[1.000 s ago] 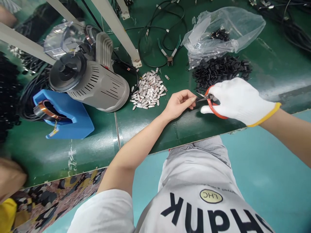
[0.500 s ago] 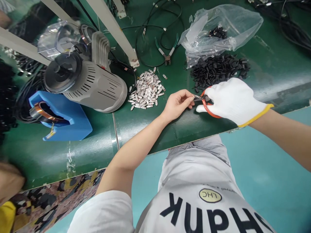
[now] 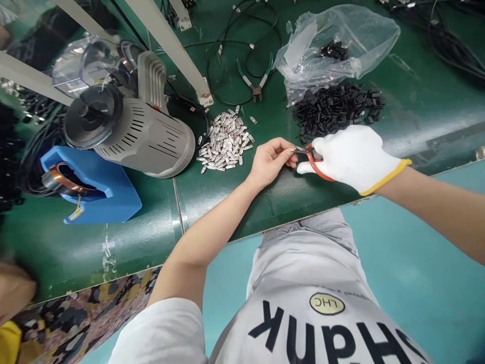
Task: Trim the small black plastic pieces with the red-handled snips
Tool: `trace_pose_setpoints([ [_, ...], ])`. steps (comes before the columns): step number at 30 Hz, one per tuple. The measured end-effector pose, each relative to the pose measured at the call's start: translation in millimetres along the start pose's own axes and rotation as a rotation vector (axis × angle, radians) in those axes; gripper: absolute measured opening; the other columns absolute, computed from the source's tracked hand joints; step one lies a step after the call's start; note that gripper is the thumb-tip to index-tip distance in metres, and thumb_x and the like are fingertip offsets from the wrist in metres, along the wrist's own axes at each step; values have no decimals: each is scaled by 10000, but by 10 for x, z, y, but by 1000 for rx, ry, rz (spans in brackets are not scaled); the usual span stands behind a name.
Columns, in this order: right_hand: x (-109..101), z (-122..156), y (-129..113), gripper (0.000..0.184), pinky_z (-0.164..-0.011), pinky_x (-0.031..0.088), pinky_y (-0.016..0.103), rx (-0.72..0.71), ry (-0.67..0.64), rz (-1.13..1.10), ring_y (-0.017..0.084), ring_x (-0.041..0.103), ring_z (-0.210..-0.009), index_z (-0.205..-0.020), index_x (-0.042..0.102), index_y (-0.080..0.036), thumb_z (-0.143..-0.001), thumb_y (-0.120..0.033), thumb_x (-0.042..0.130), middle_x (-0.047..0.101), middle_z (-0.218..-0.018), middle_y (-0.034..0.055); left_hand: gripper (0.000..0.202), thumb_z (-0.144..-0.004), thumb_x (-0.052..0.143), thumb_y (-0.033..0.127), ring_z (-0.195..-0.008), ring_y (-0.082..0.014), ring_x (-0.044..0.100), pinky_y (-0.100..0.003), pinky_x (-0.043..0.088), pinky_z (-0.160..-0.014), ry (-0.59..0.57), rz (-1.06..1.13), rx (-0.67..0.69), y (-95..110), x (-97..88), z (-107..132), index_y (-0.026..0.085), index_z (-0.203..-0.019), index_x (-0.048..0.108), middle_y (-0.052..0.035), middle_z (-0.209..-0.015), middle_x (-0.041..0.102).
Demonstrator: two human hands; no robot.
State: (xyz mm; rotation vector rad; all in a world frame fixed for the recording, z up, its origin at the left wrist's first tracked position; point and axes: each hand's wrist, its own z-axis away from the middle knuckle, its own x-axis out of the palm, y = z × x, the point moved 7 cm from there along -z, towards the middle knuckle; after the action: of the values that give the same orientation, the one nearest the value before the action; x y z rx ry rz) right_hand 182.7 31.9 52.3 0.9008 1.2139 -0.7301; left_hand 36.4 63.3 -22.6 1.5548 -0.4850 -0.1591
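Note:
My right hand (image 3: pixel 352 157), in a white glove with a yellow cuff, is closed around red-handled pliers (image 3: pixel 319 172). Their dark, narrow jaws point left and meet the fingertips of my left hand (image 3: pixel 268 161). That bare hand pinches something small at the jaw tips, too hidden to make out. Just beyond my gloved hand lies a heap of small black plastic pieces (image 3: pixel 337 108). To the left of my bare hand is a pile of small silvery metal connectors (image 3: pixel 226 140).
A clear plastic bag (image 3: pixel 364 38) holds more black pieces behind the heap. Green-handled cutters (image 3: pixel 257 91) lie near coiled black cable. At left stand a grey machine (image 3: pixel 147 134) and a blue tape dispenser (image 3: pixel 123 194). A pale metal post (image 3: pixel 170 50) rises behind. Another person's arm shows at far left.
The whole view has shifted slightly, so most things on the bench appear a little further left. Both hands keep the same hold, with the plier tips still at my left fingertips.

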Motion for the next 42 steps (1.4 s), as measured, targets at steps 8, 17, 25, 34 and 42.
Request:
trace_pose_setpoints([
  [8,-121,-73,-69,821,-643,204,368,19,-96,-24,352,681,-791,-942,654,-90,-992,-767,194,686,-806,238,492,-834,761,627,-620,-100,655,-248,523,-649,36,14,-1,1,-15,-8,152,-870,638,-8,-716,697],
  [17,-42,-75,-30,803,-614,228,335,113,-112,-44,363,715,-810,-949,686,-120,-987,-780,231,719,-819,190,438,-843,777,581,-650,-107,665,-249,539,-669,2,52,12,-11,-12,-29,158,-857,662,-15,-723,713],
  [25,49,-30,-7,889,-607,186,347,143,-61,-85,354,725,-864,-978,695,-101,-986,-812,162,728,-857,207,403,-854,777,558,-678,-115,676,-258,549,-697,-22,73,25,11,-15,-38,167,-882,681,-20,-757,722],
  [34,80,-8,2,890,-619,173,355,178,-57,-157,333,719,-883,-997,703,-98,-980,-823,186,732,-899,209,371,-856,791,527,-700,-124,675,-273,558,-725,-43,90,-2,-5,-34,-54,173,-891,687,-25,-778,727],
  [42,46,-16,-18,884,-618,185,349,143,-56,-171,335,724,-850,-990,717,-117,-972,-829,193,738,-885,186,327,-857,809,476,-710,-117,669,-260,550,-740,-63,111,-43,-32,-28,-51,168,-883,701,-31,-780,733],
])
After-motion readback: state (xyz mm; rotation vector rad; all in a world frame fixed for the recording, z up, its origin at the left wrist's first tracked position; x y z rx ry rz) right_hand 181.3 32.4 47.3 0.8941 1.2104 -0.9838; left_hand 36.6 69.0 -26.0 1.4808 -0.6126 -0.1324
